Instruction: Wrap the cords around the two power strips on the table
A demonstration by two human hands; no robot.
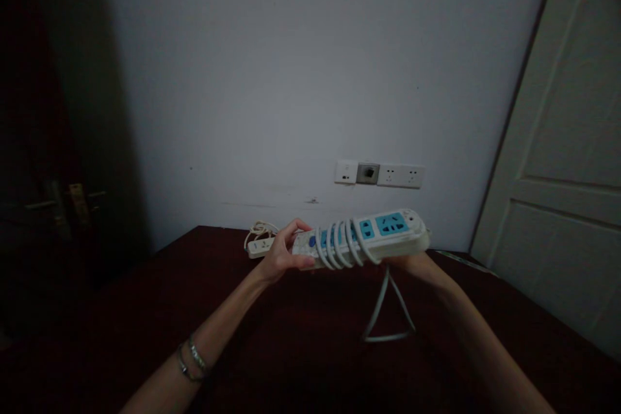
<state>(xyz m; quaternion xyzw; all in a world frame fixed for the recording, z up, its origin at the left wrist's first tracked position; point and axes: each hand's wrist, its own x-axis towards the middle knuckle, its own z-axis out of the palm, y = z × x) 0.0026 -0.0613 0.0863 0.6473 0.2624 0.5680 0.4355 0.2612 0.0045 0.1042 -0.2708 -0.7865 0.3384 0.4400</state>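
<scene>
Our left hand (280, 257) grips one end of the white-and-blue plastic power strip (369, 239), wound with white cord (339, 246). Our right hand (410, 260) supports it from beneath; its grip is hidden. Below: a dark red tabletop (145, 310); behind: a grey wall (291, 77).

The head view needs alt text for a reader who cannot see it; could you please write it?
Two hands, left hand and right hand, hold up a white power strip with its cord coiled around it, above a dark red surface. Wall sockets sit behind.

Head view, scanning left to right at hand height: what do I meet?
Dark wooden door with metal handle → small white power strip lying on the dark red surface → left hand → white-and-blue power strip wrapped in white cord → right hand under it → white panelled door.
</scene>
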